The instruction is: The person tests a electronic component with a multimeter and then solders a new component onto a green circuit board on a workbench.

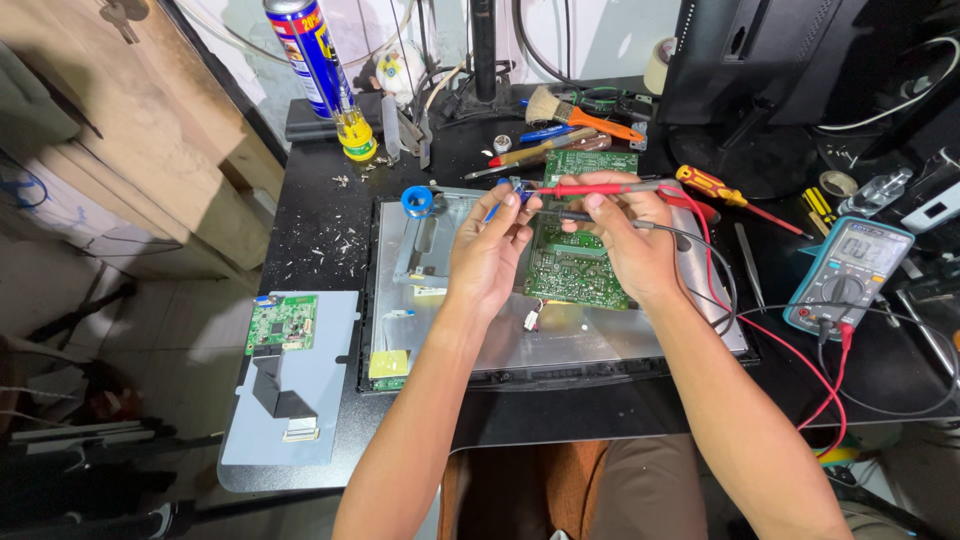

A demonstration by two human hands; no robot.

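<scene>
Head-worn view, steeply down, close

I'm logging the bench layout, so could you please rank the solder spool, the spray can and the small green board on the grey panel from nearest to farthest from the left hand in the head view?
1. Solder spool, just up-left of the left hand.
2. Small green board, lower left, on the grey panel.
3. Spray can, at the back left.
</scene>
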